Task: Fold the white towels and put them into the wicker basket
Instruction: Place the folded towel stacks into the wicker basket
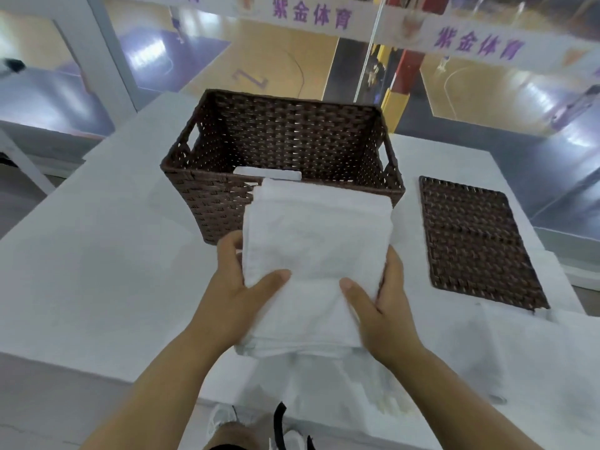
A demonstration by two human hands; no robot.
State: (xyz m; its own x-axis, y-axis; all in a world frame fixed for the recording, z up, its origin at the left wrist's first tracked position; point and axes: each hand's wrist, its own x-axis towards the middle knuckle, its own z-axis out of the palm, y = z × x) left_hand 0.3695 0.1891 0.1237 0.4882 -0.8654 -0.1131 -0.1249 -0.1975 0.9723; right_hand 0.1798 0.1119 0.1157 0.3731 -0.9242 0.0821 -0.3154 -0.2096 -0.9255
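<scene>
Head view:
- The left hand [233, 287] grips the left edge of a folded white towel [316, 254]; the thumb lies on top and the fingers curl around the side.
- The right hand [383, 306] grips the right edge of the same towel, thumb on top and fingers wrapped under the edge.
- The towel is held flat between both hands above the white table [97, 271]; its far end overlaps the near rim of the wicker basket [285, 138].
- A second folded towel [268, 173] lies inside the basket, against the near wall.
- The basket lid [477, 238] lies flat on the table, to the right of the basket and apart from it.
- More white cloth [341, 384] hangs over the near table edge, below the held towel.
</scene>
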